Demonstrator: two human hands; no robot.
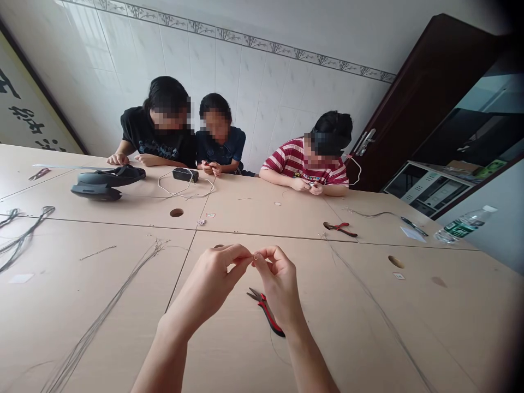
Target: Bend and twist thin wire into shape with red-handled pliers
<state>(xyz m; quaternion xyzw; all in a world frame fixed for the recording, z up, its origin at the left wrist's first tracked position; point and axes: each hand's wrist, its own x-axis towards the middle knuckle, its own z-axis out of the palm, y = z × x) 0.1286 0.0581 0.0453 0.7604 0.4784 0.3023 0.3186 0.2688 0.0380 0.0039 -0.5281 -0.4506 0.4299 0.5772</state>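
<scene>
My left hand (216, 281) and my right hand (282, 286) meet above the table, thumbs and index fingers pinched together. Between the fingertips shows a tiny shiny loop (256, 257), like thin wire; its exact kind is too small to make out. Just under my right hand lies a pair of pliers (268, 314) with red and black handles, jaws pointing up and left. A thin strand curves on the table below the pliers. To the left lies a bundle of thin wires (118, 289), and another bundle of thin wires (368, 292) runs along the right.
Three people sit across the table (229, 355). Farther off are more red-handled pliers (340, 228), a dark headset-like device (106, 183), a black box (185, 174) with white cable, a pen (413, 226) and a water bottle (464, 225). Round holes pierce the tabletop.
</scene>
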